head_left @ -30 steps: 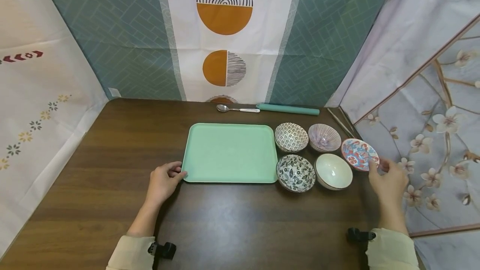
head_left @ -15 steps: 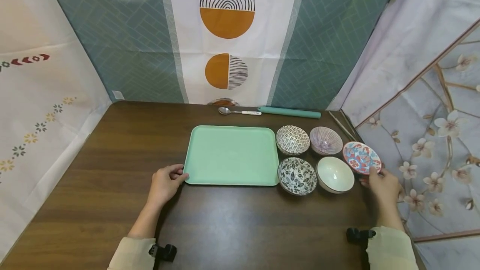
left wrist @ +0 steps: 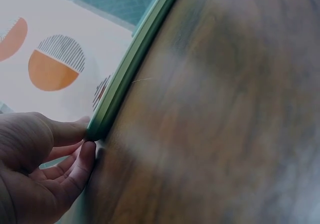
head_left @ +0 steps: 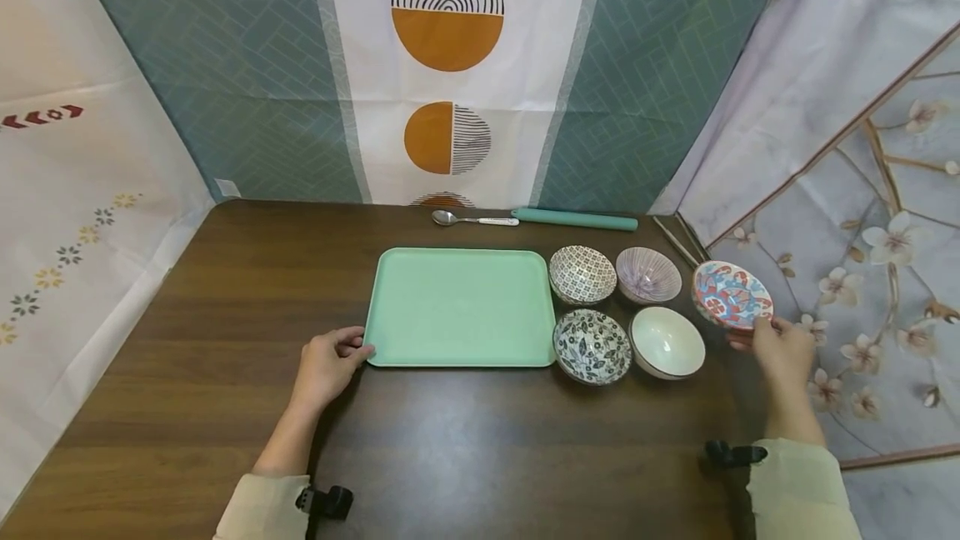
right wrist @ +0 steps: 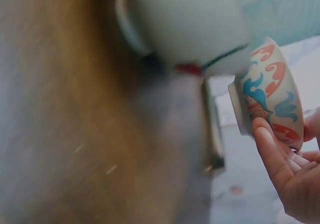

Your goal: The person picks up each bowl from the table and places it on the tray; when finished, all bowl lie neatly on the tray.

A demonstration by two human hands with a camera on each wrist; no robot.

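Observation:
My left hand [head_left: 327, 367] pinches the near left corner of a mint green tray [head_left: 459, 307]; the left wrist view shows thumb and fingertips at the tray's corner [left wrist: 107, 111]. Far to the right, my right hand [head_left: 782, 354] grips a small bowl [head_left: 731, 294] patterned in red, blue and white. The right wrist view shows this bowl [right wrist: 272, 91] off the table, with fingers under its side and the thumb at its rim. Beside it stand a plain white bowl [head_left: 667, 342], a purple-striped bowl [head_left: 648, 276], a black-and-white leaf-patterned bowl [head_left: 592, 347] and a brown-checked bowl [head_left: 582, 275].
A spoon [head_left: 474, 219] and a long teal rod-like thing [head_left: 575, 219] lie along the table's back edge. Chopsticks [head_left: 677, 242] lie at the back right. Patterned cloths hang behind the brown table [head_left: 420, 448] and at both sides.
My right hand has taken hold of the patterned bowl and raised it, tilted, slightly up and to the right. My left hand stays at the tray corner.

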